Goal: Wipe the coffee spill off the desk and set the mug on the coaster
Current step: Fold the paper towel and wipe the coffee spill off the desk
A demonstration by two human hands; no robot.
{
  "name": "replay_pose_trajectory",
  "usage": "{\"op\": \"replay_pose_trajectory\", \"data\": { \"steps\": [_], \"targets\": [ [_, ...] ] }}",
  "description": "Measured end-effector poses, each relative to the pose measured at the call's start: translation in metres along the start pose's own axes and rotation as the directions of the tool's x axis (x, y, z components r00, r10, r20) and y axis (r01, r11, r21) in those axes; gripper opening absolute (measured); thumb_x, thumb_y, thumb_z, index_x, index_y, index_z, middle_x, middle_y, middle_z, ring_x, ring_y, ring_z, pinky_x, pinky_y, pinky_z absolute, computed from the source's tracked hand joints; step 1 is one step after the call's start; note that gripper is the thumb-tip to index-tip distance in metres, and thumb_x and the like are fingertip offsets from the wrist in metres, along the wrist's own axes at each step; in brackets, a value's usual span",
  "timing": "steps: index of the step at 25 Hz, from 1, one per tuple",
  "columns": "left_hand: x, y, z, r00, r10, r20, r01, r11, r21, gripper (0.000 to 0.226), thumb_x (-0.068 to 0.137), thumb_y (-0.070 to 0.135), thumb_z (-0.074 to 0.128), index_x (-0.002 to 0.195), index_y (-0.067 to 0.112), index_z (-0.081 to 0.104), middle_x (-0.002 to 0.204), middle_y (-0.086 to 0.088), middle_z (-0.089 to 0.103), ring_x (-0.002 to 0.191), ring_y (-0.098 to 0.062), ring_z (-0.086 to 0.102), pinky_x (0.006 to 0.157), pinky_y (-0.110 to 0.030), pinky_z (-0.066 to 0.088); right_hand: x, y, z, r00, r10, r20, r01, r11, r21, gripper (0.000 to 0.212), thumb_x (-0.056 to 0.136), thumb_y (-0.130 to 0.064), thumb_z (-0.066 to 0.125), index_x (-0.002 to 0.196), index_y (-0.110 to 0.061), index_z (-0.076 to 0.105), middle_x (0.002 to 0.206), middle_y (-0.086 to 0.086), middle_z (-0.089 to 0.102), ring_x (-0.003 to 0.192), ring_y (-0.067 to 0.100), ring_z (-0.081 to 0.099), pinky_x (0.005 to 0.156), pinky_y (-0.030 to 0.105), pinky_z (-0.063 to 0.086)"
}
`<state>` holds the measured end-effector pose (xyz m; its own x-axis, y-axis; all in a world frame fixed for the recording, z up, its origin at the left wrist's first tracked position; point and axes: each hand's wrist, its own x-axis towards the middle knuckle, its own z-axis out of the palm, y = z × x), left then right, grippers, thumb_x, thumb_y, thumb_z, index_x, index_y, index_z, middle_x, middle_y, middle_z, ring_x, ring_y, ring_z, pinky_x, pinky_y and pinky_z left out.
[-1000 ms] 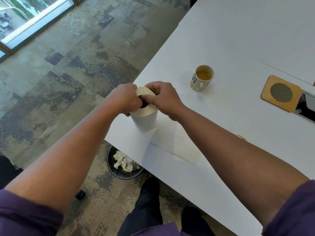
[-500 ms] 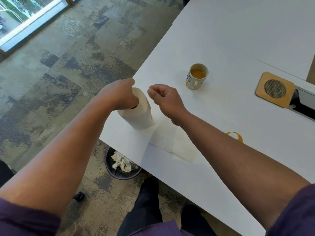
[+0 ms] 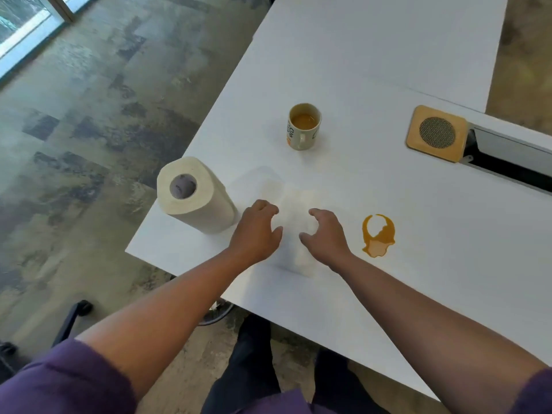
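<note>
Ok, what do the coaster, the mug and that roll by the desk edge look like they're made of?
The coaster looks like light wood or bamboo, matte, with a round dark woven-looking insert in the middle. The mug seems glazed ceramic: smooth cream wall, printed lettering, thick handle. The roll looks like soft paper towel, off-white and layered around a hollow core. None of this is certain from looks alone.

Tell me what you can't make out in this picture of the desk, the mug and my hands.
- Mug: its print is too small and curves out of sight in the head view.
- Paper towel sheet: pale against the white desk, so its edges are unclear, and whether the left hand and right hand touch it.
- Dark cable slot beside the coaster: cut off by the right edge.
</note>
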<state>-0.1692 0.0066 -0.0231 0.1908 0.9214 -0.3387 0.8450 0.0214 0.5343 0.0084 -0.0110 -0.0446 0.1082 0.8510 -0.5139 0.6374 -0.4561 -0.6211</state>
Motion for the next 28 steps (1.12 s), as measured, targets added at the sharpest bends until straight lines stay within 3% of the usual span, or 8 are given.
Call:
{"op": "replay_pose_trajectory", "data": {
  "steps": [3, 6, 11, 13, 17, 21, 24, 28],
  "targets": [
    [0.011, -0.016, 0.036, 0.970, -0.237, 0.060, 0.235, 0.971, 0.039, 0.086, 0.086, 0.051, 0.073, 0.153, 0.014, 0.034, 0.163, -0.009, 0.023, 0.150, -0.034, 0.021, 0.112, -0.046, 0.037, -0.006, 0.022, 0.007, 0.998, 0.059, 0.003, -0.059, 0.998, 0.001, 0.077, 0.085, -0.022, 0.073, 0.152, -0.016, 0.036, 0.158, 0.006, 0.027, 0.141, 0.028, 0.037, 0.112, 0.037, 0.038],
    [0.016, -0.020, 0.057, 0.926, -0.373, 0.054, 0.369, 0.927, 0.059, 0.108, 0.079, 0.065, 0.072, 0.158, 0.017, 0.017, 0.168, -0.009, 0.003, 0.154, -0.034, 0.004, 0.118, -0.052, 0.027, -0.011, 0.029, 0.014, 0.984, 0.176, -0.018, -0.167, 0.956, 0.243, 0.084, 0.083, -0.022, 0.076, 0.154, -0.023, 0.031, 0.155, 0.000, 0.024, 0.133, 0.024, 0.044, 0.103, 0.037, 0.047],
    [0.017, -0.017, 0.068, 0.923, -0.386, -0.004, 0.381, 0.913, -0.144, 0.105, 0.078, 0.057, 0.078, 0.157, 0.018, 0.020, 0.159, -0.007, 0.018, 0.143, -0.033, 0.023, 0.111, -0.045, 0.034, -0.009, 0.026, 0.018, 0.928, 0.347, 0.137, -0.353, 0.699, 0.622, 0.103, 0.072, -0.033, 0.087, 0.152, -0.035, 0.022, 0.131, 0.000, 0.054, 0.117, 0.022, 0.059, 0.102, 0.049, 0.051],
    [0.016, -0.014, 0.065, 0.925, -0.379, 0.035, 0.369, 0.871, -0.325, 0.090, 0.082, 0.044, 0.079, 0.154, 0.018, 0.031, 0.151, -0.006, 0.033, 0.135, -0.027, 0.038, 0.105, -0.039, 0.042, -0.008, 0.028, 0.017, 0.910, 0.365, 0.196, -0.398, 0.639, 0.659, 0.096, 0.070, -0.036, 0.088, 0.147, -0.030, 0.032, 0.125, 0.000, 0.060, 0.113, 0.021, 0.060, 0.095, 0.041, 0.052],
    [0.010, -0.002, 0.047, 0.941, -0.297, 0.162, 0.333, 0.726, -0.602, 0.040, 0.090, 0.020, 0.074, 0.128, 0.017, 0.058, 0.122, -0.003, 0.068, 0.106, -0.022, 0.067, 0.077, -0.032, 0.055, -0.013, 0.031, 0.004, 0.938, 0.237, 0.253, -0.347, 0.621, 0.703, 0.032, 0.084, -0.014, 0.075, 0.114, -0.017, 0.067, 0.096, -0.004, 0.071, 0.074, 0.012, 0.055, 0.055, 0.020, 0.042],
    [0.001, 0.019, 0.024, 0.937, -0.135, 0.323, 0.345, 0.519, -0.782, 0.042, 0.085, 0.016, 0.075, 0.125, 0.016, 0.063, 0.118, -0.004, 0.074, 0.109, -0.030, 0.070, 0.082, -0.040, 0.058, -0.032, 0.022, -0.030, 0.986, 0.085, 0.143, -0.163, 0.675, 0.719, 0.023, 0.089, -0.009, 0.061, 0.103, -0.021, 0.073, 0.098, -0.006, 0.078, 0.084, 0.013, 0.070, 0.068, 0.026, 0.054],
    [-0.004, 0.039, 0.007, 0.913, 0.098, 0.395, 0.350, 0.305, -0.886, 0.049, 0.084, 0.012, 0.072, 0.131, 0.014, 0.063, 0.129, -0.012, 0.070, 0.114, -0.029, 0.068, 0.090, -0.043, 0.058, -0.046, 0.011, -0.061, 0.998, -0.014, 0.068, -0.036, 0.727, 0.686, 0.026, 0.083, -0.015, 0.060, 0.105, -0.019, 0.073, 0.106, 0.003, 0.077, 0.102, 0.024, 0.071, 0.087, 0.044, 0.060],
    [-0.007, 0.065, -0.007, 0.909, 0.237, 0.344, 0.315, 0.151, -0.937, 0.050, 0.091, 0.020, 0.072, 0.138, 0.008, 0.059, 0.140, -0.020, 0.061, 0.127, -0.036, 0.060, 0.102, -0.051, 0.052, -0.065, 0.001, -0.091, 0.989, -0.145, 0.019, 0.113, 0.840, 0.530, 0.015, 0.082, -0.027, 0.062, 0.093, -0.025, 0.073, 0.093, 0.000, 0.075, 0.085, 0.023, 0.070, 0.079, 0.047, 0.059]
  ]
}}
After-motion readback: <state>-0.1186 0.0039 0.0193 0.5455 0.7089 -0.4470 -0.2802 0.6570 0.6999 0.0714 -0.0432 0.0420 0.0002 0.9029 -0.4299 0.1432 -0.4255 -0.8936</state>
